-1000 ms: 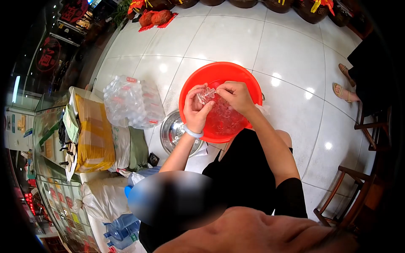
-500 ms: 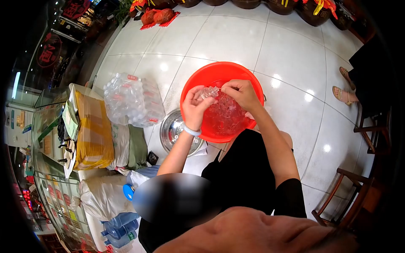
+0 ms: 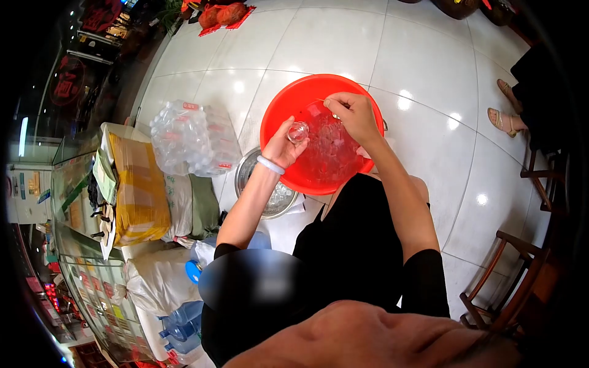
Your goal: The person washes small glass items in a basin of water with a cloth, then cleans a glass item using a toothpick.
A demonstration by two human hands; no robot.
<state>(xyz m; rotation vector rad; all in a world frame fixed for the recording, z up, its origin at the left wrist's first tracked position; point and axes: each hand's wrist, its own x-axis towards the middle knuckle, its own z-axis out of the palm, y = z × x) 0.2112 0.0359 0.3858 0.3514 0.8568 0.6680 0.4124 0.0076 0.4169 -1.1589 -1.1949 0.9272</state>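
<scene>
A small clear glass piece [image 3: 297, 132] rests in my left hand [image 3: 286, 145], its round opening facing up, over the left side of a red basin [image 3: 279, 107]. My right hand [image 3: 353, 113] is pinched on a thin stick-like item [image 3: 320, 100] above the basin's upper right part; the item is too small to identify. Several clear glass-like pieces [image 3: 328, 147] lie in water in the basin. Beside the basin at lower left, partly behind my left forearm, a metal bowl [image 3: 245, 167] holds more clear pieces [image 3: 279, 199].
Wrapped plastic bottles [image 3: 193, 138] stand left of the basin, next to a taped yellow box [image 3: 140, 190] and sacks. Another person's sandalled feet [image 3: 504, 121] are at the right, near wooden chairs [image 3: 503, 270]. Dark jars [image 3: 457, 6] line the top edge.
My hands have moved apart; the glass piece now has its opening up in my left hand. My left hand is lower, and more clear pieces show in the metal bowl.
</scene>
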